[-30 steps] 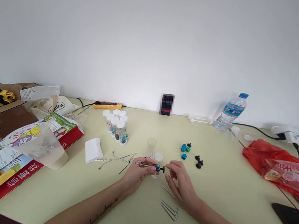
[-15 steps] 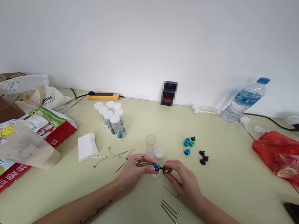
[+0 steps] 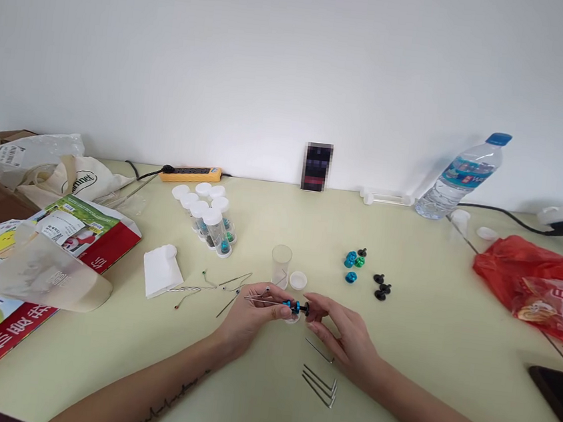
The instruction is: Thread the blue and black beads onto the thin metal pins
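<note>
My left hand [image 3: 253,314] is closed around a small blue metal fitting [image 3: 290,304] with thin metal rods lying along the fingers. My right hand [image 3: 344,328] pinches the black disc-ended piece [image 3: 305,309] at the fitting's right end; the two pieces are in line and look joined. Just beyond my hands an open clear tube [image 3: 281,257] stands upright beside a white cap [image 3: 297,280]. Partly hidden beneath the fingers is a round clear-and-white item [image 3: 292,319]. Near my right wrist lies an L-shaped hex key [image 3: 320,351], with several more hex keys [image 3: 318,386] closer to me.
Several capped clear tubes [image 3: 213,217] stand back left, behind bent thin rods [image 3: 200,288] and white paper [image 3: 162,272]. Blue and green fittings [image 3: 351,260] and black pieces [image 3: 382,291] lie right. A water bottle [image 3: 458,179] leans against the wall; a plastic cup [image 3: 73,280] lies left.
The whole view has shifted slightly, so things appear a little higher and further left. Both hands keep their grip on the joined pieces, with only slight finger movement on the right.
</note>
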`<state>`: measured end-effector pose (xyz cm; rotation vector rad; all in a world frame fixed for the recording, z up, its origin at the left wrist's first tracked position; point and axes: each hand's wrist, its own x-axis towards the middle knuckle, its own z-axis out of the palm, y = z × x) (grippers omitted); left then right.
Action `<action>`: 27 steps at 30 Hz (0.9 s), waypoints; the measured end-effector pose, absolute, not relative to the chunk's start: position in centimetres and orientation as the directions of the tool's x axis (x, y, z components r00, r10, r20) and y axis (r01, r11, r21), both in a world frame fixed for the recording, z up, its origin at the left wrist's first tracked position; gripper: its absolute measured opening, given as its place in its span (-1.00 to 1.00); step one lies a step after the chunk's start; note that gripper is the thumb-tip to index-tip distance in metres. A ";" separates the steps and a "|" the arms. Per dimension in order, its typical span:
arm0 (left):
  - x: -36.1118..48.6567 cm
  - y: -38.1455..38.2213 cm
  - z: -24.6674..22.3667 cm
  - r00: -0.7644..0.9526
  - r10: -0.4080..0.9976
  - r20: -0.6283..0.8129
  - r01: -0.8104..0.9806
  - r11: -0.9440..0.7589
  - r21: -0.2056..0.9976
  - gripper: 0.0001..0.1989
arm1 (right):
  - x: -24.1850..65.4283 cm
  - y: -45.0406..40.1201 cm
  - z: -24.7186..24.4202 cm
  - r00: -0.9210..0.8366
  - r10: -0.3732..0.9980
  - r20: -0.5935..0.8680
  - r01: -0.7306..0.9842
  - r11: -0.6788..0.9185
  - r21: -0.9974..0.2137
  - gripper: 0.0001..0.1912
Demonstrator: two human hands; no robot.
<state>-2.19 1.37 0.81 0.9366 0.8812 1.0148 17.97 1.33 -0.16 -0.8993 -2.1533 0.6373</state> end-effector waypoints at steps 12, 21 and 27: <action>-2.3 1.4 0.9 0.269 0.947 -0.177 -0.295 0.256 0.920 -0.80 | 17.9 1.1 0.0 -0.529 0.740 0.416 0.400 0.649 -0.647 -0.64; -2.3 1.5 0.8 0.276 0.945 -0.177 -0.316 0.263 0.912 -0.81 | 18.1 1.0 0.4 -0.560 0.737 0.379 0.365 0.630 -0.685 -0.66; -2.3 1.5 0.8 0.260 0.948 -0.184 -0.309 0.263 0.914 -0.79 | 18.0 1.1 0.3 -0.548 0.745 0.381 0.379 0.627 -0.680 -0.64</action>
